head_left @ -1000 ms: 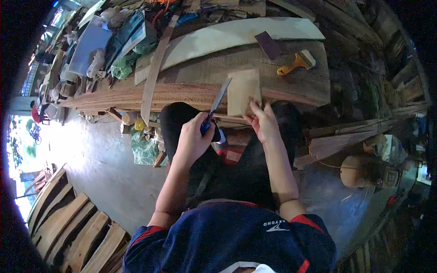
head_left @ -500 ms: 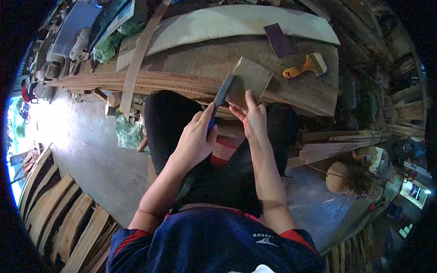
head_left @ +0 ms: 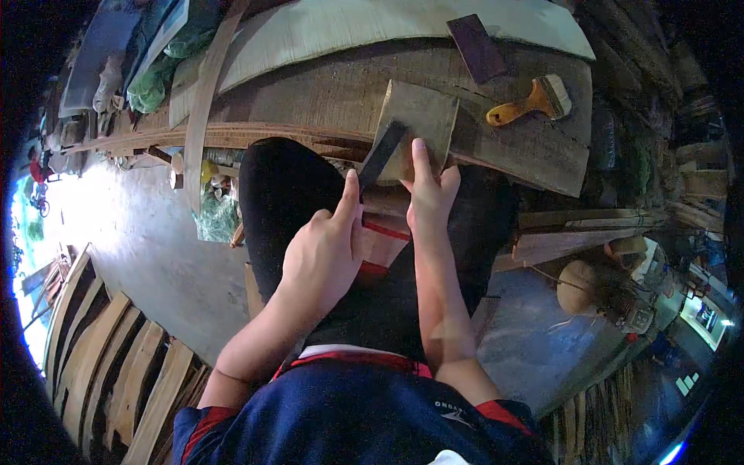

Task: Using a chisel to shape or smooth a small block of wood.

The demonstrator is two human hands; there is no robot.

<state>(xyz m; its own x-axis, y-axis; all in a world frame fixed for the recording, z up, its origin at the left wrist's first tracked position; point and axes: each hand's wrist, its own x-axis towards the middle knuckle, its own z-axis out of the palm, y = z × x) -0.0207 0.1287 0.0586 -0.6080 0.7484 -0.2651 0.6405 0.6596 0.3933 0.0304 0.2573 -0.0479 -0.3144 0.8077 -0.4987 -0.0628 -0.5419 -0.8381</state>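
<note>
My left hand (head_left: 322, 248) grips a long, flat, dark blade (head_left: 381, 151), index finger stretched along it; the handle is hidden by the hand. The blade's far part lies across the left side of a thin, square wooden piece (head_left: 430, 108). My right hand (head_left: 425, 190) holds that piece at its near edge, one finger on its face. Beyond them, on a broad rough board (head_left: 535, 147), are a brush (head_left: 527, 105) with an orange handle and pale bristles, a dark maroon rectangular piece (head_left: 477, 48) and a long pale curved board (head_left: 333, 31).
A narrow slat (head_left: 208, 116) crosses the bench at left, beside piled bags and sheets (head_left: 147, 89). Wooden planks stand lower left (head_left: 108, 356) and lie at right (head_left: 558, 240) near a rounded tan object (head_left: 577, 287). A distant person in red (head_left: 35, 167) is at the left edge.
The blade has moved from beside the wooden piece onto its face. The piece has shifted and turned in my right hand, and my left index finger now stretches forward along the blade.
</note>
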